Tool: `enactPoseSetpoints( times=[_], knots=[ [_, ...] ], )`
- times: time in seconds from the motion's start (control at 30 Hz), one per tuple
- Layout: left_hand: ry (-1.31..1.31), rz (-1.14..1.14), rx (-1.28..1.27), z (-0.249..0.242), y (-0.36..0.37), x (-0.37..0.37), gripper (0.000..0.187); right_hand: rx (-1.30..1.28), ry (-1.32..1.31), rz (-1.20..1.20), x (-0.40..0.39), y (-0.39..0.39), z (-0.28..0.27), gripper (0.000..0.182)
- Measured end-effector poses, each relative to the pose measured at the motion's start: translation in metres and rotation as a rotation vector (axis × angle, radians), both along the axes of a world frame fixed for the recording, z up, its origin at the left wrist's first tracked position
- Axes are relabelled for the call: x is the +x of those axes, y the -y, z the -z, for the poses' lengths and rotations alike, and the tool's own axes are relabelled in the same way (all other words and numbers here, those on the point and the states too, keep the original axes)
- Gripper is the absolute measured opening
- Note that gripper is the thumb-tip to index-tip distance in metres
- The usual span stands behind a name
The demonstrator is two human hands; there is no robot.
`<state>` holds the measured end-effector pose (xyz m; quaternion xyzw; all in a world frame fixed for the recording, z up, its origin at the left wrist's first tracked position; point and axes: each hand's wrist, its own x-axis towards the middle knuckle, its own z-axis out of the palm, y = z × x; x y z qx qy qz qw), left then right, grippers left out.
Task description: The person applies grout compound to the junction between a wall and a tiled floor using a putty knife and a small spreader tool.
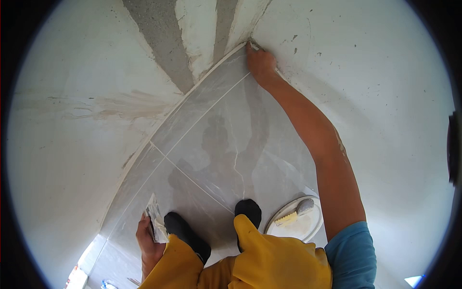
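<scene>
The right hand (pixel 261 62) is stretched far forward along the right-hand wall (pixel 385 96), down to the corner where that wall, the far wall and the tiled floor (pixel 226 144) meet. Its grip is closed narrowly on a small pale tool (pixel 253 46), of which only a tip is seen above the fingers; the tip is pressed into the joint at the corner. What kind of tool it is cannot be told.

The left hand (pixel 148 238) is held low, beside the left knee, close to the left wall (pixel 62 159). Its grip is closed around a flat scraper (pixel 155 219) smeared with white paste, the blade pointing up and forward.

The floor is laid with large glossy grey tiles, veined like marble, with thin pale joints between them; a dim reflection of the person is seen in the gloss. Two feet in dark socks (pixel 248 209) are planted on the tiles, and yellow trousers (pixel 269 260) fill the lower edge of the view. A blue sleeve (pixel 353 253) covers the right upper arm.

Just beside the right foot, on the floor against the right wall, a round white dish (pixel 308 229) is set. In it lie a yellow piece (pixel 287 219) and a grey lump (pixel 305 206), touching or nearly touching.

On the far wall, a bare grey cement strip (pixel 161 33) runs down to the floor between white plastered areas.
</scene>
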<state>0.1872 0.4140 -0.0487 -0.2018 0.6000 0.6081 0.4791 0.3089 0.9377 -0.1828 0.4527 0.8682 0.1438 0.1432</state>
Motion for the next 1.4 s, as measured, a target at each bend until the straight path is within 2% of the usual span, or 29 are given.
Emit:
enactPoseSetpoints(
  times=[0.13,0.23,0.47,0.87,0.97,1.03,1.1,1.13,1.17,1.23,1.3,1.33,1.4],
  knots=[
    [-0.008,0.018,0.0,-0.003,-0.001,0.0,0.02,0.035,0.253,0.023,-0.001,0.012,-0.011,0.096],
    [0.0,-0.005,0.006,-0.005,-0.003,0.001,0.02,0.023,0.286,0.058,-0.003,0.017,-0.011,0.1],
    [-0.009,0.018,0.016,-0.002,0.001,0.0,0.019,0.122,0.203,-0.039,-0.009,0.012,-0.009,0.101],
    [-0.02,0.035,0.042,-0.004,0.004,0.003,0.018,0.118,0.339,-0.015,0.016,0.022,-0.018,0.1],
    [-0.029,0.047,0.068,-0.006,0.003,0.005,0.017,0.105,0.372,0.001,0.029,0.038,-0.031,0.09],
    [-0.008,0.052,0.085,0.001,0.009,0.002,0.017,-0.26,0.285,0.033,0.033,0.052,-0.047,0.075],
    [-0.006,0.043,0.084,0.003,0.008,0.003,0.017,-0.357,-0.126,-0.056,0.046,0.107,-0.097,0.066],
    [0.006,0.05,0.078,0.001,0.005,0.005,0.018,-0.517,-0.293,-0.12,0.053,0.135,-0.113,0.067],
    [0.02,0.06,0.071,0.001,0.003,0.006,0.018,-0.793,-0.412,-0.156,0.055,0.166,-0.138,0.07],
    [0.037,0.088,0.111,0.005,0.003,0.007,0.02,-1.125,-0.692,-0.444,0.063,0.229,-0.142,0.075],
    [0.14,0.193,0.301,0.006,0.001,0.009,0.035,-1.431,-0.76,-0.489,0.066,0.284,-0.157,0.075],
    [0.167,0.231,0.308,-0.002,-0.006,0.012,0.035,-1.439,-0.77,-0.491,0.07,0.301,-0.157,0.075],
    [0.14,0.207,0.285,-0.005,-0.019,0.017,0.035,-1.271,-0.82,-0.62,0.074,0.332,-0.154,0.073]
  ],
)
